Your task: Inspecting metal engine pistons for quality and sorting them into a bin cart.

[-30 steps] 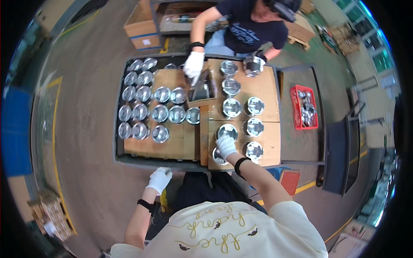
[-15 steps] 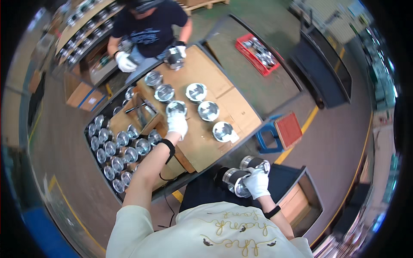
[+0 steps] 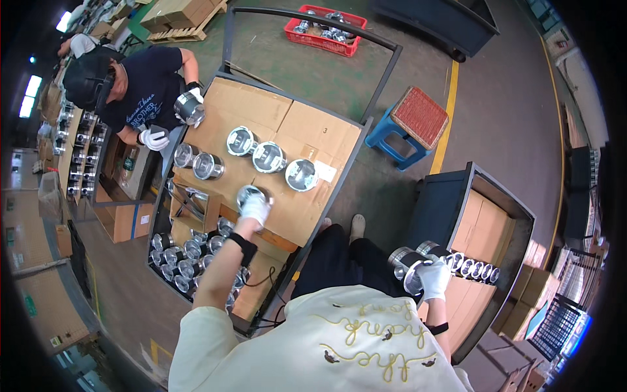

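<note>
My left hand [image 3: 255, 210], in a white glove, is closed on the near edge of a silver piston [image 3: 249, 193] standing on the cardboard-covered table. My right hand [image 3: 434, 281], gloved too, grips a pair of pistons with dark-banded skirts, one nearer piston [image 3: 407, 260] and one farther piston [image 3: 431, 248]. They are off the table, by the left side of the cart at my right. Three more pistons stand beyond my left hand, among them a middle piston [image 3: 268, 157]. Two others, including a piston [image 3: 208, 166], stand to its left.
Many pistons [image 3: 189, 251] fill the table's lower left section, near a wooden box [image 3: 208, 210] of tools. The right-hand cart [image 3: 470, 196] holds a row of pistons [image 3: 467, 266]. A co-worker [image 3: 147, 91] across the table holds a piston [image 3: 189, 108]. A blue stool [image 3: 398, 137] stands at right.
My view has turned to the right. My right hand has carried its two pistons rightward to the cart's side. My left hand stays on the same piston.
</note>
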The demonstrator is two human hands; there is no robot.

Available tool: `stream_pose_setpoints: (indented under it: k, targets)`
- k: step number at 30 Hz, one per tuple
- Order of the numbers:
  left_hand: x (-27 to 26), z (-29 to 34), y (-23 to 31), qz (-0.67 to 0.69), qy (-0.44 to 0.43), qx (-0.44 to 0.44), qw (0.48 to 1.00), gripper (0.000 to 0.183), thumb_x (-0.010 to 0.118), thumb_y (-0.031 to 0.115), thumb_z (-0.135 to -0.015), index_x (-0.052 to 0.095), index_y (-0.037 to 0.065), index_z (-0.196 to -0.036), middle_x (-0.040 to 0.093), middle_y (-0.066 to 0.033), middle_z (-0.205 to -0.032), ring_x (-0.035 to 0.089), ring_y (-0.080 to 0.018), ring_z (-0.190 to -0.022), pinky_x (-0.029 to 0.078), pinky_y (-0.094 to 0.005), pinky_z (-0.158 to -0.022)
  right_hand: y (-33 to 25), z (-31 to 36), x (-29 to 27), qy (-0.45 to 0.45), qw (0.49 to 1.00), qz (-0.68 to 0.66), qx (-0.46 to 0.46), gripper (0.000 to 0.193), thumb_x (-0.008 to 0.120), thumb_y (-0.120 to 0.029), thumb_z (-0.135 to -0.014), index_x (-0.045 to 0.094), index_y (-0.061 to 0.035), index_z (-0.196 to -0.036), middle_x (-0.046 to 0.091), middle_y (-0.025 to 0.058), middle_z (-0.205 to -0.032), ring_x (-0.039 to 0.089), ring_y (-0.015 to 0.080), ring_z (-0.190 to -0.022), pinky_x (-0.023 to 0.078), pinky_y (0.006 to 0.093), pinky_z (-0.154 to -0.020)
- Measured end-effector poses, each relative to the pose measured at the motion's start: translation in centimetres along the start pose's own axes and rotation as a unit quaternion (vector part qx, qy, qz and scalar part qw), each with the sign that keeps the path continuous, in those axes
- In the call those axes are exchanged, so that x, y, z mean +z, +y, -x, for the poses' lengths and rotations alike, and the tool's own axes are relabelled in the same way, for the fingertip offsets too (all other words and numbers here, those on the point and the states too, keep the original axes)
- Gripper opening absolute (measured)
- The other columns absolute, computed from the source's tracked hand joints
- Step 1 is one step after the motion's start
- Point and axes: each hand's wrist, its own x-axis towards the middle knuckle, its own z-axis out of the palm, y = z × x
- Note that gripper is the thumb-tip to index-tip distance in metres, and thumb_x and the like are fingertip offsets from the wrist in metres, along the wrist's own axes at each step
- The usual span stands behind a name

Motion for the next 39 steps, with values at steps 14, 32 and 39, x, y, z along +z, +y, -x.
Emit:
stream_pose_setpoints:
  k: [14,32,39]
  targets:
    - [3.2,3.8,3.2,0.065,0.249,0.000,0.966,0.036,0.067,0.029,-0.078,0.061,0.005,-0.105,0.058,-0.0188,-0.111,0.060,-0.0363,-0.096,0.051,-0.0420,-0.080,-1.7,4.5,2.9,-0.033,0.996,-0.048,0.069,0.031,0.066,-0.016,-0.063,0.073,-0.0112,-0.093,0.066,0.0173,-0.074,0.067,0.0298,-0.068,0.053,0.0357,-0.068]
    - [-1.6,0.6,16.0,0.151,0.397,0.247,0.871,0.020,0.049,0.000,-0.081,0.060,0.003,-0.098,0.060,-0.0140,-0.104,0.058,-0.0288,-0.092,0.045,-0.0396,-0.086,1.5,9.0,2.2,0.042,0.977,-0.049,0.202,0.025,0.061,-0.019,-0.070,0.072,-0.0099,-0.091,0.068,0.0170,-0.084,0.066,0.0317,-0.077,0.053,0.0399,-0.072]
    - [-4.9,5.4,32.5,0.386,0.057,0.365,0.845,0.029,0.044,0.009,-0.087,0.051,0.003,-0.115,0.057,-0.0125,-0.111,0.056,-0.0286,-0.101,0.040,-0.0400,-0.099,7.2,11.4,4.5,0.070,0.955,-0.085,0.277,0.023,0.059,-0.027,-0.075,0.073,-0.0120,-0.086,0.067,0.0185,-0.088,0.065,0.0339,-0.082,0.052,0.0424,-0.077]
